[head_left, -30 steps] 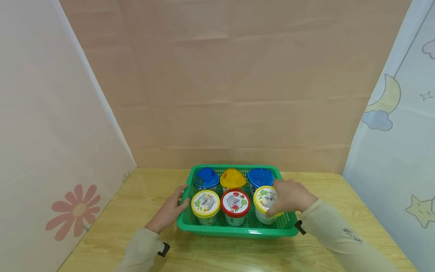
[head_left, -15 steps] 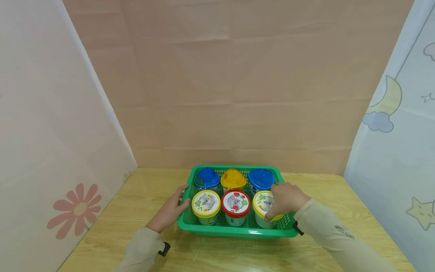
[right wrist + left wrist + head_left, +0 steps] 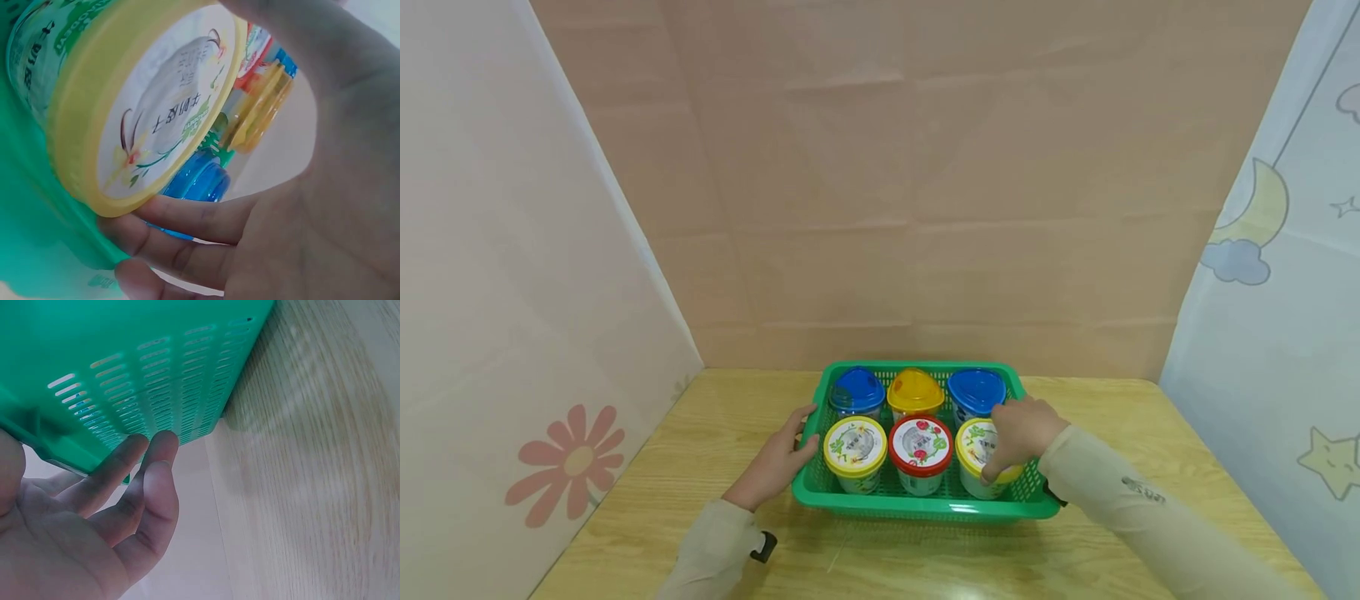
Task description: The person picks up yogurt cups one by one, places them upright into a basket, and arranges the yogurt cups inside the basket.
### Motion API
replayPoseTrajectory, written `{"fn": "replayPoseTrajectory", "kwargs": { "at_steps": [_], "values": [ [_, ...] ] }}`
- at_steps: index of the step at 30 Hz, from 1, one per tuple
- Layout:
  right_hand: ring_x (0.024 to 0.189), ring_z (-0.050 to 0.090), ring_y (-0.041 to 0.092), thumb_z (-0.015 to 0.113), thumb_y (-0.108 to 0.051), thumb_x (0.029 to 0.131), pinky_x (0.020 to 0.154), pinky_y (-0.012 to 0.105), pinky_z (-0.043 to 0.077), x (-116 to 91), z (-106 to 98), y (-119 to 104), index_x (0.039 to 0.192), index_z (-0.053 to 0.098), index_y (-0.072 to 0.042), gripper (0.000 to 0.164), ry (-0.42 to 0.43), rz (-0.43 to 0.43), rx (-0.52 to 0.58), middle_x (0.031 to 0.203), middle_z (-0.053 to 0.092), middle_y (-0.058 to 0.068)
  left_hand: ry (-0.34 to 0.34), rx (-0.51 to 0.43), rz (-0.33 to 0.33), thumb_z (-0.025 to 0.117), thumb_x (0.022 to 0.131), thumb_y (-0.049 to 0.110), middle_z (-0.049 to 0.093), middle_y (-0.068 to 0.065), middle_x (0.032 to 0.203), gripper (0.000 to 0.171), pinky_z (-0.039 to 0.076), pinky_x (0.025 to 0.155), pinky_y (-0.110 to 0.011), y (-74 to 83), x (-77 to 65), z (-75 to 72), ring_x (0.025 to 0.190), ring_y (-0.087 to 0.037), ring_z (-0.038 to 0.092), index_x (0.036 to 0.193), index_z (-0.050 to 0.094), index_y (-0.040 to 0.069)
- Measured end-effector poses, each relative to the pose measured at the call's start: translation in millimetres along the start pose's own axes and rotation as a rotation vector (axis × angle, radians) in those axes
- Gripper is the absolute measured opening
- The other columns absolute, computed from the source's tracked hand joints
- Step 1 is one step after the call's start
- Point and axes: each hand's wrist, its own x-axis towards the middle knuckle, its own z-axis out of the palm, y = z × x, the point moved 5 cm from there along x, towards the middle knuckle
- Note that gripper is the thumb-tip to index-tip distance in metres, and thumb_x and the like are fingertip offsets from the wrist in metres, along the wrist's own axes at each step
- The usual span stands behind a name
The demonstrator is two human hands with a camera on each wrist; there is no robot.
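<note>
A green slotted plastic basket (image 3: 925, 508) holds two rows of lidded containers. My right hand (image 3: 1026, 435) grips the front-right tub (image 3: 976, 442), which has a yellow-rimmed printed lid and sits upright in the basket. Up close in the right wrist view, fingers and thumb span the rim of that lid (image 3: 156, 119). My left hand (image 3: 772, 468) holds the basket's left rim; in the left wrist view its bent fingertips (image 3: 164, 447) touch the outer slotted wall (image 3: 162, 375). Beside the gripped tub stand a red-lidded tub (image 3: 920, 444) and another yellow-lidded tub (image 3: 855, 447).
Along the basket's back row stand a blue-lidded container (image 3: 857, 389), an orange-lidded one (image 3: 915, 390) and another blue-lidded one (image 3: 976, 390). The basket rests on a wooden table (image 3: 737, 408). A brown backdrop (image 3: 910, 208) rises behind, with patterned sheets (image 3: 1262, 317) at both sides.
My right hand has shifted slightly left with the yellow-lidded tub, which stands straighter and nearer the red-lidded one. The left hand stays at the basket's left rim.
</note>
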Motion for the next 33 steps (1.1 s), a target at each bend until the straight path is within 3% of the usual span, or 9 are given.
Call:
{"fn": "replayPoseTrajectory", "kwargs": {
  "at_steps": [9, 16, 21, 24, 29, 33],
  "values": [
    [0.081, 0.050, 0.025, 0.091, -0.058, 0.057, 0.076, 0.047, 0.048, 3.4, 0.9, -1.8, 0.099, 0.067, -0.008, 0.070, -0.052, 0.028, -0.004, 0.085, 0.062, 0.002, 0.012, 0.022, 0.008, 0.052, 0.105, 0.022, 0.055, -0.020, 0.136, 0.055, 0.054, 0.074, -0.034, 2.7, -0.4, 1.4, 0.097, -0.021, 0.064, 0.155, 0.033, 0.011],
    [0.078, 0.051, 0.025, 0.091, -0.058, 0.057, 0.073, 0.046, 0.049, -0.2, 2.0, -2.0, 0.100, 0.066, -0.005, 0.072, -0.020, 0.015, -0.008, 0.084, 0.061, 0.003, 0.029, 0.031, 0.045, 0.053, 0.105, 0.023, 0.053, -0.021, 0.135, 0.054, 0.055, 0.070, -0.032, 5.8, -2.1, 0.6, 0.092, -0.018, 0.063, 0.154, 0.035, 0.008],
    [0.083, 0.055, 0.026, 0.088, -0.062, 0.060, 0.075, 0.048, 0.052, -3.6, -0.2, 1.5, 0.109, 0.064, 0.001, 0.084, 0.025, -0.018, 0.019, 0.094, 0.064, 0.009, 0.058, 0.052, 0.066, 0.050, 0.106, 0.034, 0.054, -0.018, 0.135, 0.056, 0.053, 0.079, -0.038, 4.1, -1.6, -4.5, 0.096, -0.019, 0.061, 0.154, 0.036, 0.009],
    [0.095, 0.061, 0.035, 0.082, -0.065, 0.068, 0.081, 0.054, 0.053, -8.7, -6.6, 10.8, 0.121, 0.062, 0.005, 0.090, 0.109, -0.025, 0.086, 0.111, 0.066, 0.019, 0.107, 0.119, 0.074, 0.046, 0.106, 0.042, 0.052, -0.018, 0.139, 0.058, 0.050, 0.091, -0.049, 3.9, -3.6, -12.7, 0.110, -0.028, 0.058, 0.154, 0.037, 0.011],
    [0.116, 0.052, 0.054, 0.064, -0.067, 0.086, 0.091, 0.067, 0.044, -28.8, -21.5, 43.8, 0.136, 0.052, 0.007, 0.091, 0.368, -0.008, 0.187, 0.133, 0.054, 0.031, 0.250, 0.406, 0.121, 0.044, 0.104, 0.051, 0.040, -0.028, 0.148, 0.065, 0.036, 0.098, -0.072, 10.5, -11.7, -34.5, 0.132, -0.051, 0.037, 0.152, 0.040, 0.008],
    [0.122, 0.039, 0.061, 0.059, -0.066, 0.090, 0.090, 0.075, 0.035, -44.6, -16.6, 84.4, 0.147, 0.040, 0.004, 0.092, 0.490, 0.060, 0.221, 0.143, 0.040, 0.035, 0.292, 0.538, 0.068, 0.045, 0.100, 0.059, 0.025, -0.034, 0.155, 0.075, 0.023, 0.098, -0.080, 9.1, -21.2, -49.7, 0.139, -0.058, 0.020, 0.154, 0.037, 0.008]
  ]
}}
